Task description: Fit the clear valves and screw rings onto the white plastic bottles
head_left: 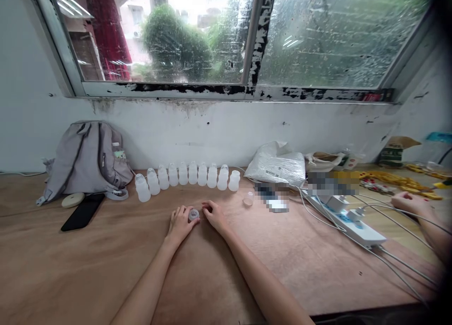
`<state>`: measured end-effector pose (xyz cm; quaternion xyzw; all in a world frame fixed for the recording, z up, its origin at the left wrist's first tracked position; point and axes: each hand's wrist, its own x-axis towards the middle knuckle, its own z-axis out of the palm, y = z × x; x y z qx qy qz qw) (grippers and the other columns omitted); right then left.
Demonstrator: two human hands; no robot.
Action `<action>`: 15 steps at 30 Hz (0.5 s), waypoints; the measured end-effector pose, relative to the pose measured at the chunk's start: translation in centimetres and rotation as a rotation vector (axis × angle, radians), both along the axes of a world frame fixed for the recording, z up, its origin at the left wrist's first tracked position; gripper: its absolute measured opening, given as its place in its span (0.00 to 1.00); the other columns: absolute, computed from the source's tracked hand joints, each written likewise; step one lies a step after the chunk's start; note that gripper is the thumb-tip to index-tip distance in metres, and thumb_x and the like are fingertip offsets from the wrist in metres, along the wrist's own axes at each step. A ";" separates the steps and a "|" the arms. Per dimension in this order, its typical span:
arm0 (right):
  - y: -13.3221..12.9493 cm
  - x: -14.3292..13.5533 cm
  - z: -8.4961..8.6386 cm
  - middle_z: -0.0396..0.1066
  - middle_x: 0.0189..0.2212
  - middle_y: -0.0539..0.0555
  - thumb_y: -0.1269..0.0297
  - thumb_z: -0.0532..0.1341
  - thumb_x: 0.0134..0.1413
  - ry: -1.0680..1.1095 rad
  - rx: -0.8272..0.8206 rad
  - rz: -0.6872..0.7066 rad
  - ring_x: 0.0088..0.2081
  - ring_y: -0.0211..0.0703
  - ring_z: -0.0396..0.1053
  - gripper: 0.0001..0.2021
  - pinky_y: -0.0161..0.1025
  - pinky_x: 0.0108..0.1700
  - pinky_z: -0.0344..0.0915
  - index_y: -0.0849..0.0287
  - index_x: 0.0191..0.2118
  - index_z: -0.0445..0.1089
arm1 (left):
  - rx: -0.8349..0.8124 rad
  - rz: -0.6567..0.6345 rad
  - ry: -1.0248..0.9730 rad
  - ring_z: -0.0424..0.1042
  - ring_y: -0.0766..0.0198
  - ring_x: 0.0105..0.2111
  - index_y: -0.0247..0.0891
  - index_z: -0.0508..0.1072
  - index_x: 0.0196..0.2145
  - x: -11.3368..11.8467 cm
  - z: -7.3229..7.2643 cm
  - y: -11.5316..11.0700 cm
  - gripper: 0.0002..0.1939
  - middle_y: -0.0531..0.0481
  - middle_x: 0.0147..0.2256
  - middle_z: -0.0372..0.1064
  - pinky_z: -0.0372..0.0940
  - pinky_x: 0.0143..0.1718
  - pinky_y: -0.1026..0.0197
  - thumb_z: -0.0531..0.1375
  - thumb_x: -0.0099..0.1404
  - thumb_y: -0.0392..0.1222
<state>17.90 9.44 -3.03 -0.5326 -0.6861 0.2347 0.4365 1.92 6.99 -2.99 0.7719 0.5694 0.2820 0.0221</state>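
Observation:
My left hand (181,224) is closed around a small round translucent container (193,215), seen from above, so its sides are mostly hidden. Just to the right, my right hand (214,216) rests low over the table with its fingers loosely bent and apart, not touching the container. Beyond both hands, several milky white bottles (192,174) with clear tops stand upright in a curved row. The rightmost bottle (233,181) looks shorter than its neighbours. A clear cap (248,199) lies on the wooden table (197,278) right of the row.
A grey backpack (88,160), a black phone (83,212) and a round cream case (72,200) are at left. At right lie a white plastic bag (277,162), a power strip (353,226) and loose cables. Another person's hand (409,202) is at far right near yellow items (388,179).

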 end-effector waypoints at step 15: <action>-1.3 -0.1 1.5 0.70 0.27 0.51 0.64 0.50 0.51 0.175 0.057 0.072 0.28 0.38 0.67 0.12 0.34 0.31 0.64 0.59 0.40 0.65 | -0.118 -0.010 -0.889 0.69 0.65 0.26 0.36 0.64 0.29 2.6 1.1 2.6 0.16 0.50 0.26 0.68 0.64 0.27 0.64 0.46 0.61 0.51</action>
